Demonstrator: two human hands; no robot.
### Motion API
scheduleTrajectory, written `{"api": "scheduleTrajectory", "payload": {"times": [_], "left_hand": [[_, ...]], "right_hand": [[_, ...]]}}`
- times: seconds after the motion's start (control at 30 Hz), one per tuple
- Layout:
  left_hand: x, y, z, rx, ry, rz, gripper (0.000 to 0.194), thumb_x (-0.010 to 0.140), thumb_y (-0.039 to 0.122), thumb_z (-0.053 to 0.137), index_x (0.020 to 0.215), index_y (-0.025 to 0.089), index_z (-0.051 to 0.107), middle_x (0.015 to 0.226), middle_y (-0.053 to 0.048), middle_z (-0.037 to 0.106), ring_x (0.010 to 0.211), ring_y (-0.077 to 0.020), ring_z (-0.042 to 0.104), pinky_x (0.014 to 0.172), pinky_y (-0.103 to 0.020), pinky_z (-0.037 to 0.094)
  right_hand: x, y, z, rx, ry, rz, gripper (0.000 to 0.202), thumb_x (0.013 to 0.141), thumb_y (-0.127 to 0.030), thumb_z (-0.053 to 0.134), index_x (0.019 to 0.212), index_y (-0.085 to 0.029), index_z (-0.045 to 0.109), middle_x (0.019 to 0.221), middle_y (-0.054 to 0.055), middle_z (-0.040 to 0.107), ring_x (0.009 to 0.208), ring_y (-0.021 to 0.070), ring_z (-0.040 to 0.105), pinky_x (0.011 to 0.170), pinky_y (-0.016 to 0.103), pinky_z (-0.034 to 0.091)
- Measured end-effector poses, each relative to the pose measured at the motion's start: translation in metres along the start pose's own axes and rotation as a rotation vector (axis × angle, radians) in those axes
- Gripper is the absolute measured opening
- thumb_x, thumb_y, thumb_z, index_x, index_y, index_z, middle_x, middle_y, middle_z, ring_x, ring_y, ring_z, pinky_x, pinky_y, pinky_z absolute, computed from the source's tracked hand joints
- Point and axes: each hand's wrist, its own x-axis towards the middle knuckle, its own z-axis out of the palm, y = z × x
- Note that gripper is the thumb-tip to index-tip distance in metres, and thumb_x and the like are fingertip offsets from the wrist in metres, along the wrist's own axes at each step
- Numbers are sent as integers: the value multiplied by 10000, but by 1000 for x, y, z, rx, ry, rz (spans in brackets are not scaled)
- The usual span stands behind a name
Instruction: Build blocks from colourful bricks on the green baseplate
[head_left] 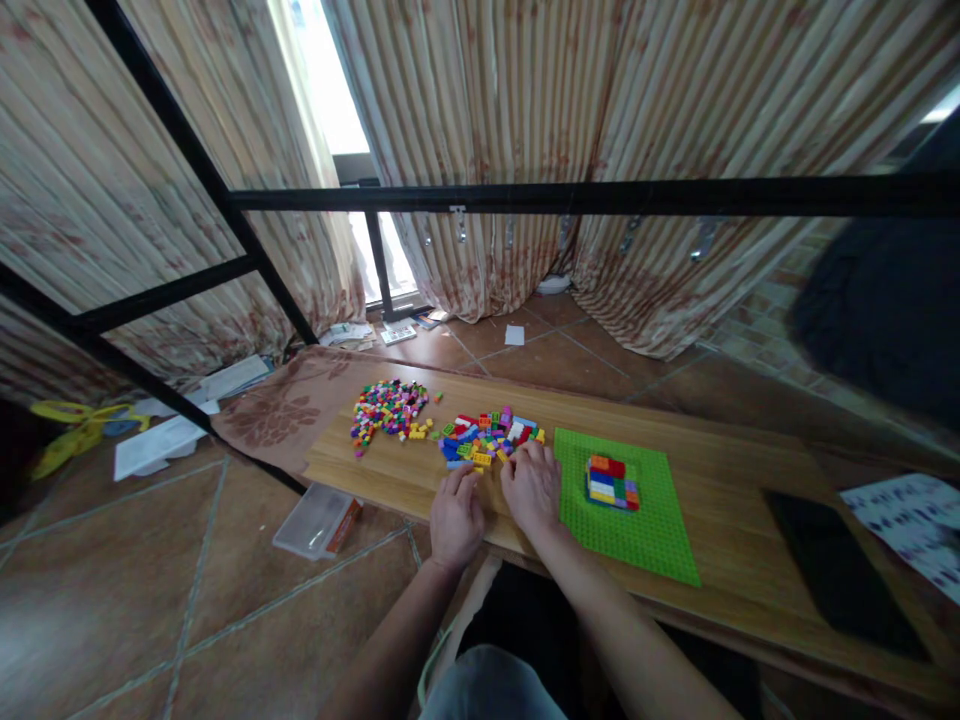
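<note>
A pile of larger colored bricks (491, 437) lies at the middle of the wooden board. My left hand (457, 515) rests at its near edge, fingers curled by a blue and a yellow brick; what they hold, if anything, is hidden. At the pile's near right side is my right hand (532, 487), its fingers bent down over the bricks, with the fingertips' contents too small to make out. Just right of it lies a green baseplate (660, 540), bearing a block of multicolored bricks (613, 483). Farther left spreads a heap of small colored pieces (388, 408).
A dark flat tablet-like object (844, 570) lies on the board (727, 460) at the right, near a printed sheet (907, 525). A clear plastic box (316, 520) stands on the floor at the left. A black metal rail (525, 197) crosses beyond the board.
</note>
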Motion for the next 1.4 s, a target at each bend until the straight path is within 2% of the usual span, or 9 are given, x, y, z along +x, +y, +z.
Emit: {"api": "scheduleTrajectory", "payload": {"times": [0.13, 0.2, 0.4, 0.57, 0.8, 0.97, 1.1, 1.23, 1.4], "left_hand": [[3, 12, -4, -202, 90, -127, 251, 881, 211, 447, 1081, 179, 595, 1142, -105, 591, 1028, -193, 586, 911, -356, 479], [5, 22, -5, -340, 86, -237, 270, 886, 284, 465, 1094, 169, 592, 1069, -97, 623, 942, -179, 612, 853, -330, 496], [9, 49, -1, -812, -96, -506, 283, 789, 396, 590, 909, 146, 646, 857, -50, 681, 795, -169, 636, 723, -278, 517], [1, 63, 4, -991, -212, -603, 288, 709, 378, 666, 886, 151, 649, 841, -50, 681, 718, -149, 627, 645, -257, 513], [-10, 92, 19, -1039, -329, -504, 255, 745, 330, 645, 933, 159, 618, 854, -53, 679, 738, -145, 628, 720, -282, 517], [-10, 102, 24, -840, -381, -311, 199, 815, 324, 572, 940, 183, 635, 857, -36, 678, 801, -159, 634, 763, -295, 513], [-8, 105, 24, -614, -361, -175, 190, 825, 301, 559, 945, 197, 663, 906, -50, 681, 847, -178, 625, 787, -316, 501], [-8, 103, 25, -512, -362, -90, 176, 848, 276, 532, 953, 209, 657, 902, -49, 673, 846, -176, 619, 763, -306, 493], [3, 88, 15, -399, -315, -32, 169, 868, 253, 493, 927, 213, 645, 888, -46, 645, 824, -163, 610, 739, -286, 490]], "right_hand": [[-9, 3, -16, 37, 3, -66, 165, 863, -224, 465, 795, -198, 614, 926, 84, 591, 928, 241, 482, 836, 389, 395], [-16, 0, -27, 75, -13, -87, 158, 875, -223, 462, 820, -196, 607, 948, 76, 588, 935, 232, 484, 849, 382, 396], [-45, -7, -56, 112, -97, -168, 176, 903, -193, 422, 849, -205, 589, 1014, 75, 591, 974, 232, 504, 866, 391, 399], [-63, 10, -70, 203, -108, -77, 135, 900, -247, 462, 936, -225, 590, 980, 56, 622, 930, 222, 553, 830, 376, 419], [-80, 38, -89, 427, -102, 129, 181, 903, -287, 449, 900, -241, 625, 855, 22, 653, 807, 181, 605, 737, 305, 465], [-84, 53, -99, 412, -72, 157, 166, 896, -285, 466, 890, -245, 627, 852, 19, 648, 827, 187, 603, 755, 309, 465], [-87, 61, -98, 382, -26, 137, 165, 891, -276, 471, 901, -251, 634, 861, 20, 649, 839, 188, 604, 759, 310, 469], [-90, 64, -94, 366, -21, 116, 164, 889, -262, 471, 893, -256, 635, 856, 21, 648, 839, 192, 602, 762, 317, 466], [-87, 66, -94, 360, -26, 129, 161, 894, -274, 470, 895, -249, 629, 874, 24, 657, 855, 197, 605, 775, 326, 460]]}}
